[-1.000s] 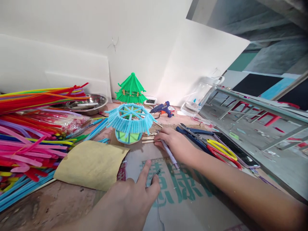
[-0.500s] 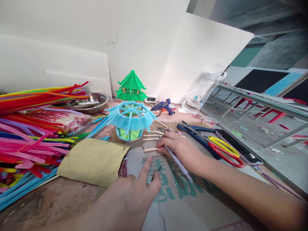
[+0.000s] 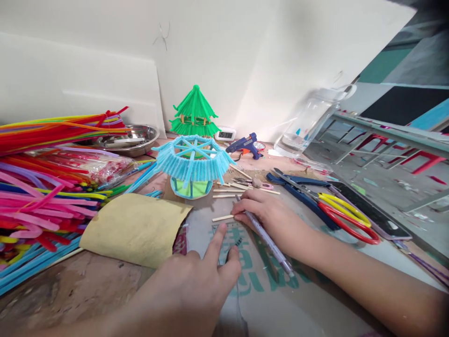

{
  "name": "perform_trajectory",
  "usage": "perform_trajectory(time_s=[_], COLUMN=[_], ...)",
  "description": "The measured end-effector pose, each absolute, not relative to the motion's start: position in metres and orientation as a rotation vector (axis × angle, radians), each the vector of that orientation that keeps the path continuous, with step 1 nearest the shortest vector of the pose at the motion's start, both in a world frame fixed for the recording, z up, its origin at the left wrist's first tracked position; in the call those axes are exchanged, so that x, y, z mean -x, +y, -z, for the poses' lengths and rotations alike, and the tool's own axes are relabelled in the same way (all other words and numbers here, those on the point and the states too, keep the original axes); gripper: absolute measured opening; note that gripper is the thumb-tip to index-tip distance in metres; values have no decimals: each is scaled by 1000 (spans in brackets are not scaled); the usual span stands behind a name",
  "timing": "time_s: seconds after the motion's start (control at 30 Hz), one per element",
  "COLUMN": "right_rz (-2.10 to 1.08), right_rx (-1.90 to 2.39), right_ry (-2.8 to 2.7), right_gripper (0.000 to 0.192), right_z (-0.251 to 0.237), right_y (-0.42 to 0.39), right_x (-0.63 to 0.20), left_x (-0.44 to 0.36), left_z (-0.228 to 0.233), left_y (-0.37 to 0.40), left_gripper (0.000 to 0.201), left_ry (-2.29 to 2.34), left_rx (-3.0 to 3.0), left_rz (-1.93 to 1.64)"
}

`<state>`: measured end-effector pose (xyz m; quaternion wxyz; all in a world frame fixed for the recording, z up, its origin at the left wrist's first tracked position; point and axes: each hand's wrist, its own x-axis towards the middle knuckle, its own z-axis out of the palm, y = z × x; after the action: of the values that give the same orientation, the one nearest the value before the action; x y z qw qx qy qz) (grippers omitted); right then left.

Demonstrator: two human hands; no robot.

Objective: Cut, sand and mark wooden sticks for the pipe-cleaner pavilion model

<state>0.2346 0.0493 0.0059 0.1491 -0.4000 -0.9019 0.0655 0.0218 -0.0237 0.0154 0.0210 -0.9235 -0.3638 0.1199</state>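
My right hand (image 3: 268, 215) has a lavender pen (image 3: 268, 241) tucked in its fingers, slanting back toward me. Its fingertips also touch the right end of a short wooden stick (image 3: 221, 218). My left hand (image 3: 199, 281) lies low over the work surface, index finger and thumb spread apart. The index fingertip rests just below the stick, on what looks like a clear ruler (image 3: 224, 255) with fine marks, largely hidden. Beyond the hands stands a light-blue pipe-cleaner roof model (image 3: 191, 161) on a green base. More wooden sticks (image 3: 229, 191) lie beside it.
Bundles of pipe cleaners (image 3: 38, 201) and curled sandpaper (image 3: 135, 229) occupy the left. A green tiered model (image 3: 195, 112), glue gun (image 3: 245, 145) and water jug (image 3: 305, 124) stand behind. Navy-handled cutters (image 3: 298, 196), red-yellow scissors (image 3: 347, 217) and a phone (image 3: 372, 210) lie right.
The camera view has shifted slightly, moving the right-hand items farther right in the picture. Both hands keep nearly the same pose around the stick; the pen stays in my right hand.
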Motion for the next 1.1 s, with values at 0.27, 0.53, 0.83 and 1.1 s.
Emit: perform_trajectory(time_s=[0.27, 0.53, 0.83, 1.1], right_rz=[-104, -5, 244, -18], right_rx=[1118, 1191, 1183, 1311], right_ry=[-2602, -2690, -2548, -2521], right_gripper=[24, 21, 23, 16], right_z=[-6, -22, -36, -46], right_y=[48, 47, 81, 84], right_x=[-237, -240, -257, -288], left_x=[-25, -25, -24, -23], left_z=[-12, -18, -19, -16], left_y=[-22, -26, -29, -31], left_gripper=[73, 67, 72, 74], left_ry=[-1150, -1177, -1131, -1169], left_rx=[2868, 2843, 2790, 2806], left_rz=[-432, -360, -384, -281])
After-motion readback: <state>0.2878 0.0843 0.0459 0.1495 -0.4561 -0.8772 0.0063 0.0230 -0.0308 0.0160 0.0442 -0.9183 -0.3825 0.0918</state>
